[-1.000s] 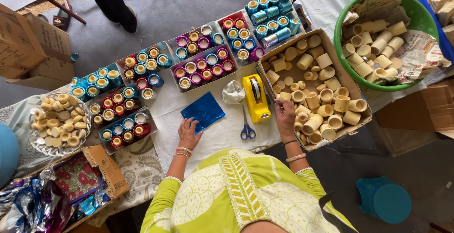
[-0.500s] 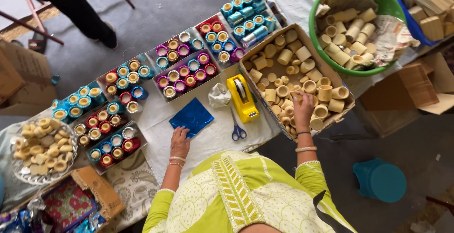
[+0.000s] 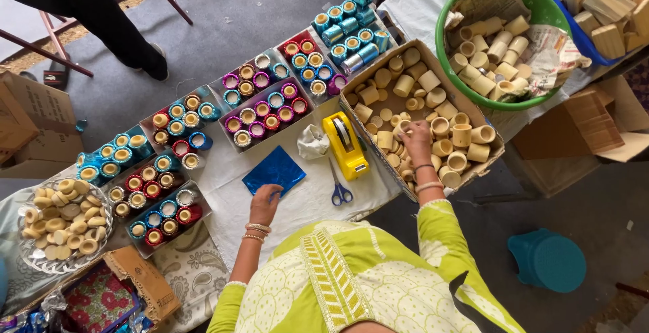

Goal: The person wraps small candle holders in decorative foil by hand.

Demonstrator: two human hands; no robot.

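Note:
My left hand [image 3: 265, 204] rests flat on the white cloth with its fingertips on the near edge of a blue foil sheet [image 3: 274, 170]. My right hand [image 3: 416, 138] reaches into the cardboard box [image 3: 488, 115] of plain cream wax cups [image 3: 462, 134], its fingers curled among the small pieces; whether it holds one is hidden. A yellow tape dispenser [image 3: 345, 145] and blue-handled scissors [image 3: 340, 190] lie between my hands.
Trays of foil-wrapped cups [image 3: 262, 111] in blue, red, purple and teal line the far side. A green tub [image 3: 497, 42] of plain cups sits at the far right, a glass plate [image 3: 57, 223] of wax pieces at left. Another person's legs [image 3: 88, 8] stand beyond the table.
My right hand has moved left and farther into the box, over the small pieces. My left hand has slid up onto the blue foil's edge. The view has shifted slightly.

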